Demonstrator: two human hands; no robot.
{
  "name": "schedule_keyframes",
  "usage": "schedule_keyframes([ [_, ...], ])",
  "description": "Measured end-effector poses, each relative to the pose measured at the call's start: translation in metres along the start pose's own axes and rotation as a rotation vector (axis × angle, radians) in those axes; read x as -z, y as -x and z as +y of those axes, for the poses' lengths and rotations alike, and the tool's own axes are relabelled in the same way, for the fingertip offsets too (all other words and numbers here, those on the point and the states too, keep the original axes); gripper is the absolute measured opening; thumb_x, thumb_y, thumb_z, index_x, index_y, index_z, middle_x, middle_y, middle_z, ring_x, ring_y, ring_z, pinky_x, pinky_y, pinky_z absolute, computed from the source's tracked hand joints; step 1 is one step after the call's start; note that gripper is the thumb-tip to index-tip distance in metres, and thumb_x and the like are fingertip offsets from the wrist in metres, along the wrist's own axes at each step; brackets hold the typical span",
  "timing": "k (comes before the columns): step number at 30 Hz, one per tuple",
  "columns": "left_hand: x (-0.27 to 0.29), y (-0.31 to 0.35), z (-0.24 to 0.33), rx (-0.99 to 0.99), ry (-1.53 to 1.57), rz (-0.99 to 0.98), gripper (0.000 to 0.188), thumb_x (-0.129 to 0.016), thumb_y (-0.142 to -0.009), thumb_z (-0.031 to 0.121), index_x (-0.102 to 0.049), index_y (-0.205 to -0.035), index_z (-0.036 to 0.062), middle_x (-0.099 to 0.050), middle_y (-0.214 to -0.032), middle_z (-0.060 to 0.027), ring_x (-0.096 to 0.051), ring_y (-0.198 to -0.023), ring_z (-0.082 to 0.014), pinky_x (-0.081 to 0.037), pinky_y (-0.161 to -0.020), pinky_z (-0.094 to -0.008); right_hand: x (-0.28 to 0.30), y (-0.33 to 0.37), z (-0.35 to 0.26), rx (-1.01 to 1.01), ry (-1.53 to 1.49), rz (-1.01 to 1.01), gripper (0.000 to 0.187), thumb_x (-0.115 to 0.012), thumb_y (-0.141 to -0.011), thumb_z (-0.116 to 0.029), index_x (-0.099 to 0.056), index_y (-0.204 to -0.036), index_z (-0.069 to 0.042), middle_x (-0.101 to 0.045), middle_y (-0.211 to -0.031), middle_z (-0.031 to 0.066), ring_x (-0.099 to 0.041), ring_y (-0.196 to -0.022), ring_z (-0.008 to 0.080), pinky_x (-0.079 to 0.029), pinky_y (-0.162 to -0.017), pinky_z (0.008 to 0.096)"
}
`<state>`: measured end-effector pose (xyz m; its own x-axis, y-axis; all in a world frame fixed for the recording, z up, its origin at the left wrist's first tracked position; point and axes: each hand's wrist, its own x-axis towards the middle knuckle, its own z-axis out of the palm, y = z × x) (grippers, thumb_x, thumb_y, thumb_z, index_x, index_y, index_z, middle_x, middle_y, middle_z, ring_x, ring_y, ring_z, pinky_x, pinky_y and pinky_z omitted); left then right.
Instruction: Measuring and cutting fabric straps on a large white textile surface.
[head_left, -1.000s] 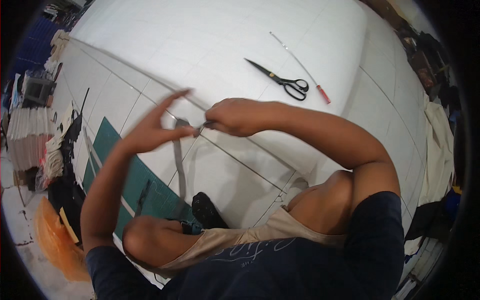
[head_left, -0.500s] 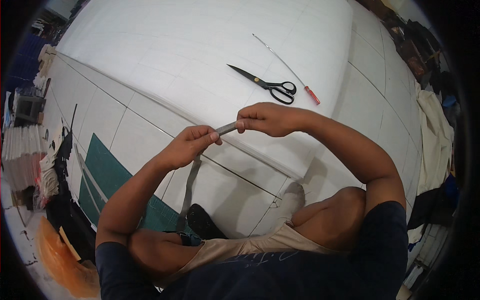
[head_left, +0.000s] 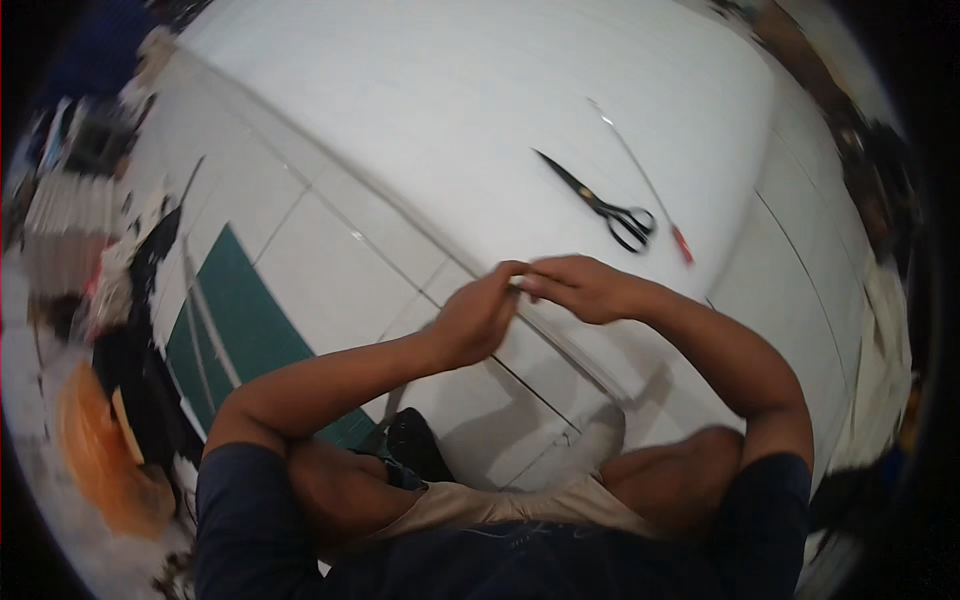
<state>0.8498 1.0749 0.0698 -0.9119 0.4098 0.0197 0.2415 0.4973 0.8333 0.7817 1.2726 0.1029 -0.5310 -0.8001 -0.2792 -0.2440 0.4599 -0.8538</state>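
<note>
My left hand (head_left: 475, 315) and my right hand (head_left: 590, 290) meet over the near edge of the large white sheet (head_left: 450, 120). Their fingertips touch, pinched on a narrow grey strip that is almost wholly hidden there. A dark length of the grey strip (head_left: 396, 400) hangs below my left forearm, near my foot. Beyond the hands, black-handled scissors (head_left: 592, 200) lie on the sheet, blades pointing away to the left. To their right rests a long thin metal rod with a red handle (head_left: 682, 246). Motion blurs the finger detail.
A green cutting mat (head_left: 255, 310) with metal rulers (head_left: 212, 335) on it lies at left on the tiled floor. Further left are a stack of pale sheets (head_left: 70, 225) and an orange plastic bag (head_left: 100, 450). Cream cloth (head_left: 880, 360) lies along the right side.
My hands have come together, covering the piece of strip that showed between them. The whole view has shifted, so the scissors and rod now appear further right and lower.
</note>
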Motion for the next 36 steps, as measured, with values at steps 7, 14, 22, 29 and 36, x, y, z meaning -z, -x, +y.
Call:
schedule_keyframes([
  [7, 0.032, -0.019, -0.026, -0.182, -0.3, 0.015, 0.014, -0.058, -0.09, 0.019, -0.06, -0.098, 0.0065, -0.063, -0.083, -0.0142, -0.062, -0.075, -0.0349, -0.05, -0.066, -0.0442, 0.018, -0.018, 0.022, -0.289, -0.579, -0.206, 0.034, -0.046, -0.099, -0.036, -0.047, -0.08, -0.009, -0.037, -0.06, -0.0044, -0.033, -0.05, 0.0078, -0.032, -0.047, 0.0248],
  [14, 0.161, -0.006, -0.146, 0.196, 0.013, 0.59, 0.018, -0.061, -0.089, 0.016, -0.066, -0.097, -0.0003, -0.068, -0.082, -0.0133, -0.064, -0.073, -0.0182, -0.05, -0.067, -0.0315, 0.127, 0.075, 0.137, -0.752, 0.3, 0.342, 0.05, -0.079, -0.073, -0.026, -0.052, -0.106, -0.001, -0.059, -0.083, 0.0112, -0.058, -0.077, 0.019, -0.049, -0.069, 0.033],
  [22, 0.363, 0.259, -0.283, 0.722, -0.219, 1.198, 0.03, -0.061, -0.09, 0.024, -0.065, -0.098, -0.0043, -0.068, -0.087, -0.0132, -0.064, -0.08, -0.0202, -0.05, -0.072, -0.0334, 0.125, 0.071, 0.135, -0.95, 0.274, 0.344, 0.026, -0.058, -0.087, -0.013, -0.048, -0.106, 0.001, -0.061, -0.077, 0.0174, -0.065, -0.074, 0.027, -0.05, -0.065, 0.0425],
  [29, 0.466, 0.459, -0.25, 0.746, 0.054, 1.621, 0.028, -0.063, -0.09, 0.023, -0.066, -0.103, -0.0021, -0.064, -0.086, -0.0044, -0.055, -0.075, -0.011, -0.044, -0.068, -0.0255, 0.184, 0.005, 0.029, -0.6, 0.445, 0.663, 0.019, -0.048, -0.096, -0.019, -0.05, -0.103, -0.002, -0.059, -0.075, 0.0139, -0.058, -0.069, 0.0214, -0.045, -0.063, 0.0358],
  [36, 0.509, 0.311, -0.27, 0.599, 0.104, 1.493, 0.03, -0.066, -0.089, 0.023, -0.067, -0.105, -0.0019, -0.066, -0.095, -0.005, -0.058, -0.09, -0.0131, -0.043, -0.082, -0.0269, 0.167, -0.209, -0.026, -0.307, 0.506, 0.653, 0.029, -0.048, -0.098, -0.028, -0.052, -0.107, -0.001, -0.062, -0.079, 0.0188, -0.06, -0.07, 0.0288, -0.046, -0.065, 0.0397],
])
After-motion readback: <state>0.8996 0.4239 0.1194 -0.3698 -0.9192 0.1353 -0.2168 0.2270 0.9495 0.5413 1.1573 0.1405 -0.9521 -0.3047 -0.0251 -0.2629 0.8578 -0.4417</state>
